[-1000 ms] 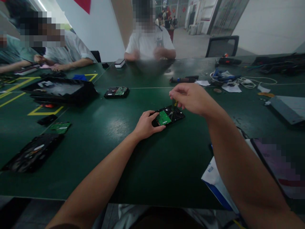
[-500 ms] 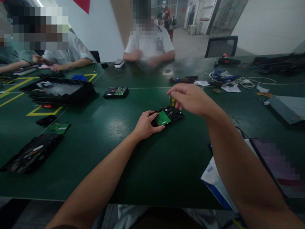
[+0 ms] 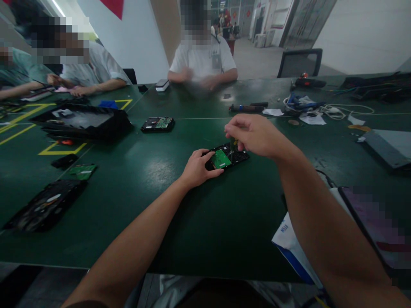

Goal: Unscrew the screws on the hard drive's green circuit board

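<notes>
A black hard drive (image 3: 228, 156) with a green circuit board facing up lies on the green table (image 3: 150, 171) in front of me. My left hand (image 3: 197, 168) grips its near left corner, fingers curled over the edge. My right hand (image 3: 255, 134) hovers just above the drive's far side, fingers pinched round a small screwdriver (image 3: 235, 143) with a yellow-and-black handle. Its tip points down at the board. Most of the handle is hidden inside my fingers.
Another hard drive (image 3: 158, 124) lies further back on the left, beside a black tray (image 3: 81, 122). A loose green board (image 3: 82, 171) and an opened drive (image 3: 45, 205) sit at the near left. Cables and tools (image 3: 305, 105) lie at the back right. People sit across the table.
My right hand has dipped slightly, so less of the screwdriver handle shows below the fingers. My left hand and the drive stay put.
</notes>
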`<state>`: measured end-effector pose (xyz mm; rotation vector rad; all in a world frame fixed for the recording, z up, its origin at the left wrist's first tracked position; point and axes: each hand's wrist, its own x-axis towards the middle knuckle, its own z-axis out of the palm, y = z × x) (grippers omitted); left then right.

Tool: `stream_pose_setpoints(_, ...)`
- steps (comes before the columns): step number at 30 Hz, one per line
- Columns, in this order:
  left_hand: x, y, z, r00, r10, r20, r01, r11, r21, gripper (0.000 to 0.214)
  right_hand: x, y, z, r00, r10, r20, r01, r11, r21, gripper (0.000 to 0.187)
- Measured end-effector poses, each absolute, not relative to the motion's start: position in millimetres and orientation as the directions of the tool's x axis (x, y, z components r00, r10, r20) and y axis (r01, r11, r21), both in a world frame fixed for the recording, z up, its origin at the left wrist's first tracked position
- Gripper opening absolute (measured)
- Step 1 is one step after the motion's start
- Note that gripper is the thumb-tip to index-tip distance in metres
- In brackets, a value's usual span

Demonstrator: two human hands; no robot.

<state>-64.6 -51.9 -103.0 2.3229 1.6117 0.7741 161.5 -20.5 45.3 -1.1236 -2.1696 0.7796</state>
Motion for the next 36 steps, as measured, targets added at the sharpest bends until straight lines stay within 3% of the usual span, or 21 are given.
stream_pose_setpoints(5, -64.1, -51.8, -103.4, 0.261, 0.919, 0.296, 0.809, -0.375, 0.452, 0.078, 163.3, -14.4, 41.1, -0.513, 0.847, 0.135, 0.462, 0.406, -0.789, 0.027)
stream_pose_setpoints(13, -64.4, -52.0, -102.8, 0.256, 0.924, 0.283, 0.812, -0.364, 0.457, 0.078, 162.9, -17.7, 49.6, -0.408, 0.873, 0.267, 0.640, 0.482, -0.598, 0.022)
stream_pose_setpoints(23, -64.3, -52.3, -103.2, 0.262, 0.918, 0.298, 0.809, -0.378, 0.451, 0.076, 164.2, -16.5, 42.6, -0.509, 0.848, 0.149, 0.472, 0.420, -0.775, 0.032)
stream_pose_setpoints(31, -65.7, -51.0, -104.0, 0.263, 0.920, 0.289, 0.805, -0.375, 0.461, 0.077, 165.4, -15.1, 47.5, -0.378, 0.886, 0.268, 0.620, 0.457, -0.638, 0.024)
stream_pose_setpoints(36, -65.2, -50.9, -105.0, 0.257, 0.920, 0.295, 0.811, -0.372, 0.451, 0.077, 163.7, -18.7, 46.0, -0.416, 0.882, 0.219, 0.550, 0.437, -0.712, 0.026)
